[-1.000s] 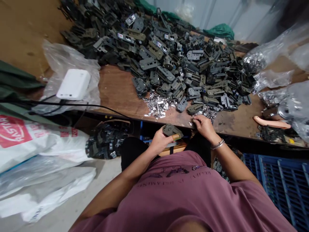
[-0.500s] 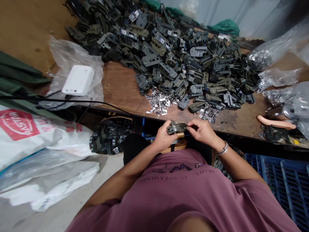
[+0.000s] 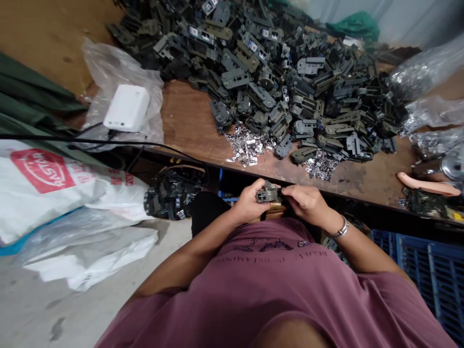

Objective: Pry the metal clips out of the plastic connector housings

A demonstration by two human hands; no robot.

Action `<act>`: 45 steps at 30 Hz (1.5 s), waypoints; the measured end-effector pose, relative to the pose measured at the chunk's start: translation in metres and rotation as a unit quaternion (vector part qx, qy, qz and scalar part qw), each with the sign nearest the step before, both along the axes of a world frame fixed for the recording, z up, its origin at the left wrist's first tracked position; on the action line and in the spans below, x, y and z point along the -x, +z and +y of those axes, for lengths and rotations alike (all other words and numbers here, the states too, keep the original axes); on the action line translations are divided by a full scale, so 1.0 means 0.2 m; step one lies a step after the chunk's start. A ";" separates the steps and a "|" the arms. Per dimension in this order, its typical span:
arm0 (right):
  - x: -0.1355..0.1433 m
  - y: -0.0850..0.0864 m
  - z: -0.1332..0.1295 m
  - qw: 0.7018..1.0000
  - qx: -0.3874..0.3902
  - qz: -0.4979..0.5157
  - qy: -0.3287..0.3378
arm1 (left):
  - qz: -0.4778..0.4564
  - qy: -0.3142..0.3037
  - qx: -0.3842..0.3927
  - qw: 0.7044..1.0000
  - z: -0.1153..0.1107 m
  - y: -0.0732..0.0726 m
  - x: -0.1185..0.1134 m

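Note:
A dark grey-green plastic housing (image 3: 267, 195) is gripped in my left hand (image 3: 250, 204), just off the table's front edge. The fingers of my right hand (image 3: 306, 202) pinch at the housing's right end; whatever small piece they may hold is hidden. A heap of similar dark housings (image 3: 261, 92) covers the back of the wooden table (image 3: 184, 116). Two small piles of shiny metal clips, a left pile (image 3: 246, 146) and a right pile (image 3: 322, 166), lie before the heap.
On the left a white box-shaped device (image 3: 126, 107) rests on clear plastic, with a black cable (image 3: 155, 143) running along the table edge. White sacks (image 3: 83, 179) and a container of dark parts (image 3: 174, 193) stand below. A blue plastic crate (image 3: 427, 261) is at lower right.
The housing has turned in my left hand, so more of its end faces me. My right fingers remain against its right side. The whole view has shifted slightly.

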State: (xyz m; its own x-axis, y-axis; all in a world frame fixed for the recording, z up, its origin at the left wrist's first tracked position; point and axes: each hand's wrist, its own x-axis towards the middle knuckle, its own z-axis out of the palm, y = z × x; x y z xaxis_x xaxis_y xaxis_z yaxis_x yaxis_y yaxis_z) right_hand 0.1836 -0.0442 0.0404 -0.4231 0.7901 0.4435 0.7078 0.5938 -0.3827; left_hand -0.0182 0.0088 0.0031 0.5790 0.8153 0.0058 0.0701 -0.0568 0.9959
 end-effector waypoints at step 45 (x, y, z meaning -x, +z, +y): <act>0.26 -0.17 0.49 0.975 0.178 -0.074 -0.109 | -0.179 0.133 0.397 0.890 0.02 0.02 0.14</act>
State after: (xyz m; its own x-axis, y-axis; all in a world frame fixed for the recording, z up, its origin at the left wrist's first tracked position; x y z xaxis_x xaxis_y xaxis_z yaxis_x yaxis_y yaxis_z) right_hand 0.1325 0.0536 0.0069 -0.2671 0.9611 0.0708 0.8654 0.2716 -0.4211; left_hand -0.0466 0.0132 0.0078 0.4423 0.7521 -0.4886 -0.3543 0.6470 0.6752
